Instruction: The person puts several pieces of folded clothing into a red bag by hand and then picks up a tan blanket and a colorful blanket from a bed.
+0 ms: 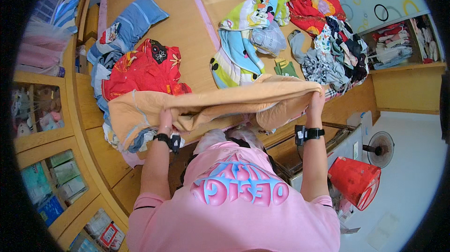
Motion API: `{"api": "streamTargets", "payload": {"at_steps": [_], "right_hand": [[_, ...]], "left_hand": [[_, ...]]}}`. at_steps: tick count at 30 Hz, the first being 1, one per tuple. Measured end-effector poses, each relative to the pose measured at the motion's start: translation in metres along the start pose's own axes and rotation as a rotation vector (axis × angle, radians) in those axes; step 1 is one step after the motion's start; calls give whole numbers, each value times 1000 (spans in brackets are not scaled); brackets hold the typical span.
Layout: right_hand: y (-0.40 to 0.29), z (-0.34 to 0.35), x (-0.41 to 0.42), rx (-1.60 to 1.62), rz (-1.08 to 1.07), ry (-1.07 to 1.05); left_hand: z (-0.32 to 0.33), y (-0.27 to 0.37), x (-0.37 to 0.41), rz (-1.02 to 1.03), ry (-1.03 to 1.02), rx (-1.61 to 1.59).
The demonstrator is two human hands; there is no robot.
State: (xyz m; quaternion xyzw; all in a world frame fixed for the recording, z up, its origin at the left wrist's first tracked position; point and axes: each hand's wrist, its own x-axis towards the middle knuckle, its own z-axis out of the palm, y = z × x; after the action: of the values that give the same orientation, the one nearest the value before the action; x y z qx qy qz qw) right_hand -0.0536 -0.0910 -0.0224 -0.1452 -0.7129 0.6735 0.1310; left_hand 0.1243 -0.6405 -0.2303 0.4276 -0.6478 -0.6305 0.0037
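My left hand [166, 116] grips the left part of a peach-orange quilted cloth [218, 100], and my right hand [317, 99] grips its upper right end. The cloth stretches between both hands in loose folds above the near edge of a wooden bed platform [140, 16]. Its left part hangs wide, with pale piping, over blue and white cloths. Beyond my left hand lies a red floral cloth [140, 69]. Past the middle of the peach cloth lie a cartoon-print blanket [235, 51] and a small folded green cloth [286, 68]. Some fingers are hidden in the folds.
A blue pillow [147, 11] lies at the back left. Mixed clothes [337, 55] and a red patterned cloth [309, 6] are heaped at the right. A wooden cabinet [70, 111] stands on the left. At the lower right are a red bin [351, 181] and a fan [381, 149].
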Motion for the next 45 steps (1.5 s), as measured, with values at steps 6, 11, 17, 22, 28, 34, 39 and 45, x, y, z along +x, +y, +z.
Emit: {"api": "streamTargets", "payload": {"at_steps": [6,11,17,22,28,34,39,45], "right_hand": [[-35,-25,79,123,-55,136],[-113,-34,128,268,-234,182],[-101,-54,143,406,-109,-138],[21,-48,102,-666,-35,-470],[63,-41,60,-547,184,-763],[50,-45,97,-607,285,-1002],[69,-30,110,-776,117,-1112],[81,10,69,-686,316,-1610]], "left_hand": [[47,196,22,353,42,-264],[44,319,-64,549,-220,-447],[106,360,-99,581,-192,-539],[165,262,-71,404,-308,44],[281,191,-153,157,-740,157],[270,196,-158,226,-727,402],[239,171,-152,190,-581,322],[243,101,-143,176,-898,943]]}}
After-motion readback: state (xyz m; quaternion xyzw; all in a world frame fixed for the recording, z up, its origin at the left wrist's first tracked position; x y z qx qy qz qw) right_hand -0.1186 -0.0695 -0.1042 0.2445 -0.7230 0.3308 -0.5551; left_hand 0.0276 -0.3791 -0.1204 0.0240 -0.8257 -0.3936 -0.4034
